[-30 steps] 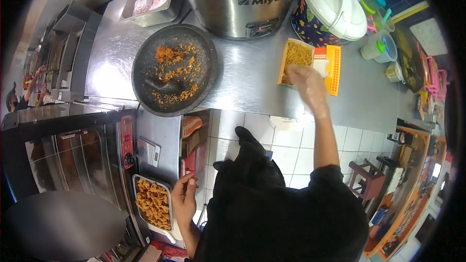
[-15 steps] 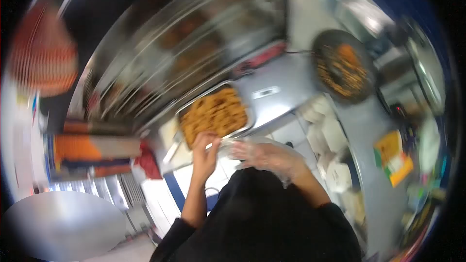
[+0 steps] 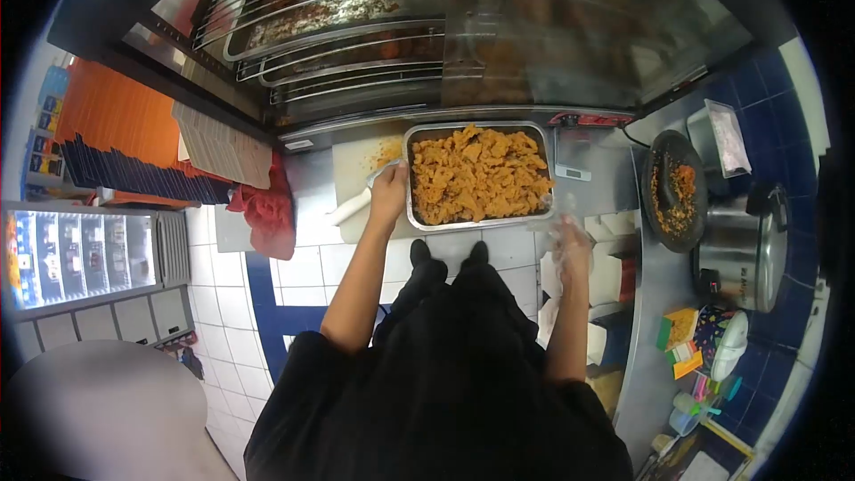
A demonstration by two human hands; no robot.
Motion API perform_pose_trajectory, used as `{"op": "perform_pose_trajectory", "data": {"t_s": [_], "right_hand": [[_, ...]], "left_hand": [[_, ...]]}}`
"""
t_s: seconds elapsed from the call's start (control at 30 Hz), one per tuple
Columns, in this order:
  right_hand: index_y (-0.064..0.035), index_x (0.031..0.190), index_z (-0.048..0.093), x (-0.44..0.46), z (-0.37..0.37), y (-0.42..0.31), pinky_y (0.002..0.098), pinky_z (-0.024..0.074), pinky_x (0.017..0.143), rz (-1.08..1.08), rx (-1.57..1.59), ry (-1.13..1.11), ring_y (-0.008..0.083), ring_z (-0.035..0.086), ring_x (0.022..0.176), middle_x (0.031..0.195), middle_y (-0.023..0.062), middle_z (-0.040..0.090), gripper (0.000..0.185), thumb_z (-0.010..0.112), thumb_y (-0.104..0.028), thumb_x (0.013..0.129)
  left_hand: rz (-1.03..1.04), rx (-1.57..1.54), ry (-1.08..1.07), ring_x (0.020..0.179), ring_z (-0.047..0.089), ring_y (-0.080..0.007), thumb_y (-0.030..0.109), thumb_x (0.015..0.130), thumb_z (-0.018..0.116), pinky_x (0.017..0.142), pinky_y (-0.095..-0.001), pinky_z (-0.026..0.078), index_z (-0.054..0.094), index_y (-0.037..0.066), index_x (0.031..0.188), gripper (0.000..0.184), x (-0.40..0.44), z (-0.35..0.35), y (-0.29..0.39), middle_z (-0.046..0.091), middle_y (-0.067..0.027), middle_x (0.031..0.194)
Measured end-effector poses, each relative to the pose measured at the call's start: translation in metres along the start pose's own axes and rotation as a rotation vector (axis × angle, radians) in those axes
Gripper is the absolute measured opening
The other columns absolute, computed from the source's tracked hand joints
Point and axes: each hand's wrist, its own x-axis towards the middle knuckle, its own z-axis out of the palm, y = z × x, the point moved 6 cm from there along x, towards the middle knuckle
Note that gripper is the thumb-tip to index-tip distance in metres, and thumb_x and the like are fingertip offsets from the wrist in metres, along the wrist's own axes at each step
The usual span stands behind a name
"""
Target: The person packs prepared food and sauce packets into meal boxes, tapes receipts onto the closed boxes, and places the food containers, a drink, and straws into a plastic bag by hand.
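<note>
A metal tray heaped with brown-orange fried pieces lies in front of me. My left hand is closed at the tray's left rim, its fingertips on the edge. A white-handled knife lies just left of that hand, partly covered by it, on a pale cutting board. My right hand wears a loose clear plastic glove. It is by the tray's lower right corner, with its fingers blurred; whether it touches the tray I cannot tell.
A glass-fronted cabinet with wire racks stands behind the tray. To the right are a thermometer-like white device, a dark stone mortar with crumbs and a steel pot. A red cloth and stacked flat cardboard are at left.
My hands have moved apart. The left went from the right hand's plastic glove to the tray's left rim; the gloved right hand moved to the tray's right side. My view has turned and steadied.
</note>
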Motion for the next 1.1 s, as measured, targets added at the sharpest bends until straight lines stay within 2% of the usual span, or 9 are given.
{"op": "perform_pose_trajectory", "data": {"t_s": [0.1,0.27,0.4,0.53,0.7,0.87,1.0,1.07,1.1], "right_hand": [[-0.0117,0.107,0.063,-0.003,0.042,-0.005,0.0210,0.0414,0.054,0.034,0.197,-0.186,0.0067,0.052,0.065,0.088,-0.0042,0.062,0.017,0.070,-0.019,0.094],[-0.0154,0.115,0.061,-0.001,0.048,-0.010,0.0220,0.0410,0.052,0.103,0.263,-0.248,0.0056,0.052,0.065,0.081,-0.0066,0.054,0.023,0.070,-0.014,0.093],[-0.0142,0.127,0.059,-0.049,0.085,-0.092,0.0205,0.0386,0.052,0.018,0.185,-0.418,0.0041,0.050,0.066,0.085,-0.0073,0.055,0.034,0.067,-0.012,0.094],[-0.0085,0.130,0.059,-0.080,0.156,-0.165,0.0204,0.0377,0.054,-0.187,0.004,-0.724,0.0033,0.048,0.066,0.087,-0.0078,0.056,0.038,0.065,-0.011,0.093],[-0.0071,0.126,0.061,-0.109,0.270,-0.223,0.0206,0.0396,0.056,-0.200,-0.012,-1.050,0.0037,0.050,0.069,0.089,-0.0053,0.057,0.038,0.069,-0.026,0.094],[-0.0104,0.134,0.054,-0.105,0.307,-0.231,0.0215,0.0436,0.056,-0.007,0.051,-1.080,0.0086,0.055,0.070,0.092,0.0014,0.062,0.076,0.046,-0.073,0.093],[-0.0125,0.144,0.046,-0.107,0.297,-0.229,0.0236,0.0442,0.055,-0.080,0.066,-1.126,0.0117,0.057,0.072,0.098,0.0050,0.065,0.089,0.031,-0.082,0.091],[-0.0060,0.152,0.035,-0.124,0.290,-0.237,0.0236,0.0474,0.060,-0.110,-0.007,-1.138,0.0145,0.059,0.078,0.125,0.0158,0.063,0.100,0.023,-0.084,0.090],[-0.0091,0.152,0.038,-0.118,0.288,-0.236,0.0235,0.0506,0.063,-0.097,0.068,-1.236,0.0169,0.062,0.078,0.135,0.0172,0.059,0.089,0.040,-0.076,0.093]], "left_hand": [[-0.071,-0.204,0.009,0.090,0.062,-0.0218,0.034,0.102,0.057,0.086,-0.0348,0.047,0.065,-0.004,0.110,0.040,0.017,0.013,-0.005,0.069,-0.0138,0.097],[0.252,-0.227,0.205,0.075,0.056,-0.0164,0.036,0.104,0.054,0.069,-0.0340,0.047,0.056,0.000,0.094,0.037,-0.007,0.006,-0.009,0.060,-0.0088,0.079],[0.099,-0.298,0.315,0.070,0.049,-0.0084,0.029,0.103,0.058,0.063,-0.0260,0.044,0.055,0.006,0.092,0.026,-0.091,-0.059,-0.006,0.052,0.0020,0.074],[0.190,-0.699,0.470,0.092,0.065,-0.0142,0.012,0.094,0.066,0.081,-0.0293,0.053,0.061,0.001,0.112,0.021,-0.194,-0.145,0.054,0.069,-0.0079,0.106],[0.460,-0.824,0.760,0.099,0.067,-0.0196,0.005,0.088,0.062,0.089,-0.0323,0.055,0.056,-0.003,0.120,0.034,-0.274,-0.196,0.117,0.067,-0.0132,0.114],[0.534,-0.958,0.975,0.098,0.067,-0.0196,0.005,0.087,0.059,0.088,-0.0327,0.056,0.055,-0.002,0.121,0.035,-0.291,-0.182,0.100,0.067,-0.0122,0.114],[0.567,-1.118,1.012,0.093,0.065,-0.0162,0.001,0.089,0.057,0.084,-0.0312,0.055,0.056,-0.001,0.112,0.023,-0.285,-0.160,0.085,0.067,-0.0103,0.109],[0.536,-1.123,1.032,0.091,0.065,-0.0161,0.001,0.089,0.057,0.084,-0.0312,0.055,0.055,0.000,0.109,0.020,-0.289,-0.160,0.087,0.066,-0.0112,0.108],[0.537,-1.132,1.042,0.091,0.065,-0.0161,0.001,0.089,0.057,0.084,-0.0312,0.055,0.055,0.000,0.109,0.020,-0.289,-0.161,0.084,0.066,-0.0112,0.108]]}}
